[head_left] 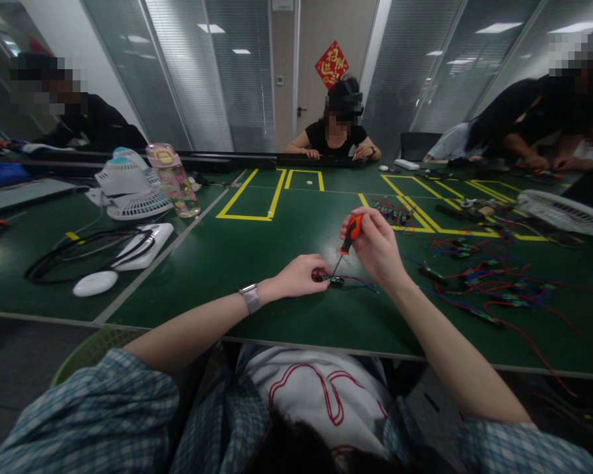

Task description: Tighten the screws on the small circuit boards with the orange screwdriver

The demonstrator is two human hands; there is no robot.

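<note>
My right hand (375,247) is closed round a small screwdriver (347,240) with an orange and black handle, held nearly upright with its tip down. The tip rests on a little circuit board (337,281) with red and blue wires that lies on the green table (257,257). My left hand (300,275) pinches the left end of that board and holds it against the table. A silver watch (250,297) sits on my left wrist.
A heap of wired boards (479,283) lies to the right. On the left are a white fan (128,187), a pink bottle (174,181), black cables (84,250) and a white oval device (95,283). Other people sit at the far side and both ends.
</note>
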